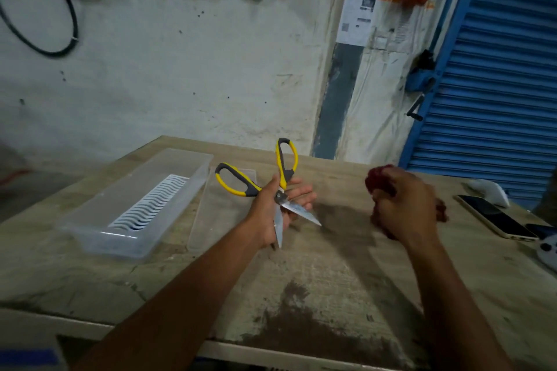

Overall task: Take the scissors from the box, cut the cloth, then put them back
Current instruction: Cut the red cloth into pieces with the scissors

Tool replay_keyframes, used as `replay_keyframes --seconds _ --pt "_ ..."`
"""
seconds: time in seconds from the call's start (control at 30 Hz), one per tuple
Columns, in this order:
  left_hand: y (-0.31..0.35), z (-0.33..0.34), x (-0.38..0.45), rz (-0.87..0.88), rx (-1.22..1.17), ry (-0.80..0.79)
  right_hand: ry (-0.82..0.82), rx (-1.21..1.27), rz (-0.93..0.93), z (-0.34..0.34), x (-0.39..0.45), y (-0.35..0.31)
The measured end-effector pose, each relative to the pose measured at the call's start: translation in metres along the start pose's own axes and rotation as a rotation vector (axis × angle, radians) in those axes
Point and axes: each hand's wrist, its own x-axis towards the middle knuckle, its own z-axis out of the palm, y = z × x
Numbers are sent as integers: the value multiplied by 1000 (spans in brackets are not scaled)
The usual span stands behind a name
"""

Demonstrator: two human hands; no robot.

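Observation:
My left hand (pixel 278 205) holds yellow-and-grey scissors (pixel 254 182) around their pivot, above the middle of the table. The handles point up and away and the blades are spread apart, pointing down toward me. A dark red cloth (pixel 380 181) is bunched up in my right hand (pixel 405 208), which is clenched around it to the right of the scissors. The clear plastic box (pixel 90 220) with a white ribbed insert lies on the table to the left, uncovered. Its clear lid (pixel 208 217) lies flat beside it, under my left hand.
The worn wooden table (pixel 316 295) ends at a near edge by my forearms. Two phones (pixel 494 220) and a white controller (pixel 547 251) lie at the right edge. A stained wall stands behind the table, with a blue shutter (pixel 497 69) at the right.

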Motion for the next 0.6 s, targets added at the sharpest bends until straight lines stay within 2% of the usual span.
replay_keyframes --seconds 0.1,0.13,0.2,0.27,0.4,0.5,0.6 --pt "-8 8 -1 -104 96 -5 -301 121 -495 34 -22 -28" --pt "-11 8 0 -151 135 -1 -417 168 -585 45 -31 -32" --pt "-11 6 0 -249 148 -22 -591 126 -592 60 -44 -34" --pt "-7 0 1 -298 181 -24 -659 -67 -562 68 -54 -29" --pt "-2 0 -2 -330 253 4 -609 -265 -695 67 -54 -32" --pt "-3 -2 1 -325 348 87 -678 -323 -712 60 -52 -21" --pt "-3 2 -2 -312 386 69 -736 -227 -683 56 -50 -17"
